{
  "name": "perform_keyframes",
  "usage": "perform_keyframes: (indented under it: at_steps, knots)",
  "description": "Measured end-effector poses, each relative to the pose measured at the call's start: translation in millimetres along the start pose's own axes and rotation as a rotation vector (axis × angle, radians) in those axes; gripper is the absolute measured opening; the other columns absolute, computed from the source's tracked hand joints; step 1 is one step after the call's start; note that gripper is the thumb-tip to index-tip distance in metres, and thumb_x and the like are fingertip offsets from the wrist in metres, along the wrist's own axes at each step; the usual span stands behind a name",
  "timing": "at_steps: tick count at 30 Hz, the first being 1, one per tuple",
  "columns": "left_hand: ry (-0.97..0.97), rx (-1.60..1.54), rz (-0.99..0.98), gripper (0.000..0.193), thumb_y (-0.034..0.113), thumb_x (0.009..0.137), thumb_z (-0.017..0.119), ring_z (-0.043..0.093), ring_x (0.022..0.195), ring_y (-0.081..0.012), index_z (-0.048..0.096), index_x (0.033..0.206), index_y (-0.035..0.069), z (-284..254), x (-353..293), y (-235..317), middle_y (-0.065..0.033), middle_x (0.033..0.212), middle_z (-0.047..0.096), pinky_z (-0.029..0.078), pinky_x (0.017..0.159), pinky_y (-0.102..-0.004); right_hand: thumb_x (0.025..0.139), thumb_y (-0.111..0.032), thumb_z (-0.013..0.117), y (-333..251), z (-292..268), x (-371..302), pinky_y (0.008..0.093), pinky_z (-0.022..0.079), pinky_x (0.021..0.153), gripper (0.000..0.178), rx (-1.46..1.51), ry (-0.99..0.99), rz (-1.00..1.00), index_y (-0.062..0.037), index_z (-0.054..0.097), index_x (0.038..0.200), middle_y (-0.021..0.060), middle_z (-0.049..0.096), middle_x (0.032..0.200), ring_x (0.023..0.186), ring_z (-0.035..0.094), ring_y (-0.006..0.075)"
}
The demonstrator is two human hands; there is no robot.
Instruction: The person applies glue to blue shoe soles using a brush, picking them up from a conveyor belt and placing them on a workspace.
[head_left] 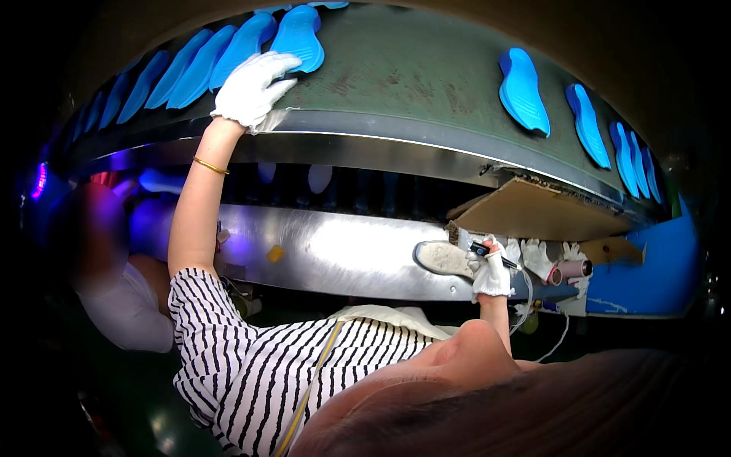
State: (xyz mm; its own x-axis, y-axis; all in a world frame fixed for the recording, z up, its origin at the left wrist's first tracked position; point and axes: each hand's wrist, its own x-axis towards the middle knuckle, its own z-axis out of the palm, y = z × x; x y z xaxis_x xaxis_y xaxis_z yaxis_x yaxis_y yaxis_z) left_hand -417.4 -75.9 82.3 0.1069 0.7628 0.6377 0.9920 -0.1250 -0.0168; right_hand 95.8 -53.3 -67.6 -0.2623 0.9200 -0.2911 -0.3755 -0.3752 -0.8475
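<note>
Thin white cord (pixel 528 295): hangs just beside the right wrist. A sideways pull of the forearm could snag it.

White-gloved right hand (pixel 489 276): fingers closed around a slim black-handled tool with a pale, bristle-like head (pixel 481 249). A loose grip on the handle could let the tool turn or drop.

White shoe-sole-shaped piece with a dark rim (pixel 444 259): lies flat on the shiny metal ledge (pixel 350 255), its right end partly hidden by the right hand. The smooth surface offers little hold, so a sideways push could slide the piece.

Brown cardboard sheet (pixel 537 209): leans beyond the right hand. A raised tool could catch its edge.

White-gloved left hand (pixel 291 74): thumb and fingers spread wide at the lower end of a glossy blue sole-shaped piece (pixel 299 36); whether they touch cannot be told. That piece lies on the dark green belt (pixel 411 80), close beside a row of similar blue pieces (pixel 199 76). Careless contact there could push one piece into its neighbour
</note>
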Motion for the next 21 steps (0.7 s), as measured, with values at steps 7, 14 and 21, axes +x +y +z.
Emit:
perform_keyframes:
  at_steps: [7,14,21]
  knots:
    - [-0.006,0.03,0.141,0.029,0.024,0.082,0.063,0.058,0.102,-0.028,0.064,0.105,0.008,3.9,3.2,-5.6,-0.0108,0.107,0.064,0.045,0.09,-0.0362,0.091,-0.033,0.057,21.5,8.6,33.4,0.0237,0.051,0.054,0.027,-0.091,-0.034,0.009,-0.007,0.056,0.095,0.0114,0.062,0.094,0.066,0.065,0.0185]
    - [-0.019,0.157,0.324,0.035,0.022,0.071,0.07,0.055,0.108,-0.0296,0.064,0.103,0.009,2.4,0.0,-4.8,-0.0095,0.119,0.058,0.046,0.091,-0.0377,0.091,-0.029,0.058,45.2,-33.9,22.0,0.0284,0.053,0.06,0.023,-0.022,-0.006,-0.023,-0.0063,0.057,0.097,0.0088,0.061,0.094,0.073,0.063,0.0201]
    - [0.192,0.164,0.279,0.031,0.021,0.086,0.057,0.05,0.116,-0.0321,0.058,0.113,0.006,4.2,-31.9,61.4,-0.0137,0.122,0.056,0.038,0.102,-0.0403,0.09,-0.027,0.059,73.2,-94.0,-16.7,0.0249,0.05,0.054,0.022,0.062,0.092,-0.049,-0.0058,0.058,0.096,0.0091,0.061,0.089,0.067,0.063,0.0183]
